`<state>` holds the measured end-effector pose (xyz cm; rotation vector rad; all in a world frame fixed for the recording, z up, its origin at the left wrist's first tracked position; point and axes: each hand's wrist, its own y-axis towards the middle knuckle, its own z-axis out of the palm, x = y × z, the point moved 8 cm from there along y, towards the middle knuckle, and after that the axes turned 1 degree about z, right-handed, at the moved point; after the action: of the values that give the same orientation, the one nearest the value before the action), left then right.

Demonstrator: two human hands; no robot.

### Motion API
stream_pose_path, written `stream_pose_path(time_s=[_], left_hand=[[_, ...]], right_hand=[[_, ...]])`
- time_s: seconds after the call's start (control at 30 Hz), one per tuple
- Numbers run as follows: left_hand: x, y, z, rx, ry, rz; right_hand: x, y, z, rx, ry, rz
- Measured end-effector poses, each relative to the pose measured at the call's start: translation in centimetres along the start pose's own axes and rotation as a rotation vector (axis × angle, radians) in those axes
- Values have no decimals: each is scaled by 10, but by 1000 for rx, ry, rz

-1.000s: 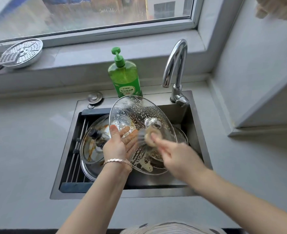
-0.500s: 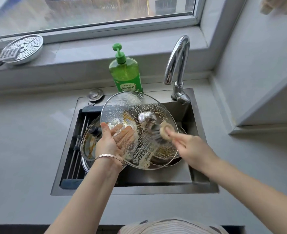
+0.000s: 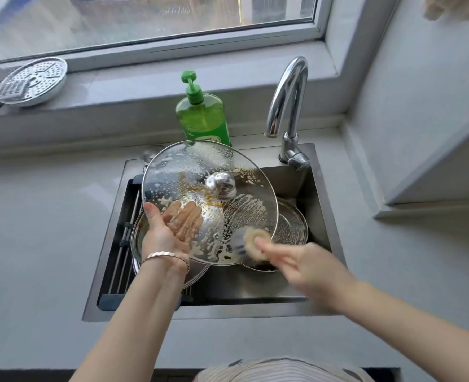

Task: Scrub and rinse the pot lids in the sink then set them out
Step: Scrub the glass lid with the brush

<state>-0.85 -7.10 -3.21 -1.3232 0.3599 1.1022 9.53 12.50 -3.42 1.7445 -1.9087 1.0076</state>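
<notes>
A large soapy glass lid with a round metal knob is tilted up over the steel sink. My left hand props it from behind, palm flat and fingers showing through the glass. My right hand, blurred with motion, holds a round beige scrub brush against the lid's lower right part. More glass lids lie in the sink: one to the right behind the raised lid, others stacked at the left under my wrist.
A green dish soap bottle stands behind the sink, next to the chrome tap. A metal steamer plate with a grater rests on the window sill at left. Grey countertop surrounds the sink; a wall rises at right.
The raised lid has tipped further up and toward the left. My right hand has swept the brush from beside the knob down to the lid's lower right rim.
</notes>
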Motion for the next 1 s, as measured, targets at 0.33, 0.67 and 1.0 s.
stream_pose_path(time_s=[0.33,0.67,1.0], left_hand=[[1,-6,-3,-7,-16,-6],[0,-16,-1,56,118,-5],[4,-23,-4,111,179,-44]], right_hand=[[-47,19,-28,-134,146,229],[-47,29,-42,-168,193,261],[-27,31,-39,-71,139,166]])
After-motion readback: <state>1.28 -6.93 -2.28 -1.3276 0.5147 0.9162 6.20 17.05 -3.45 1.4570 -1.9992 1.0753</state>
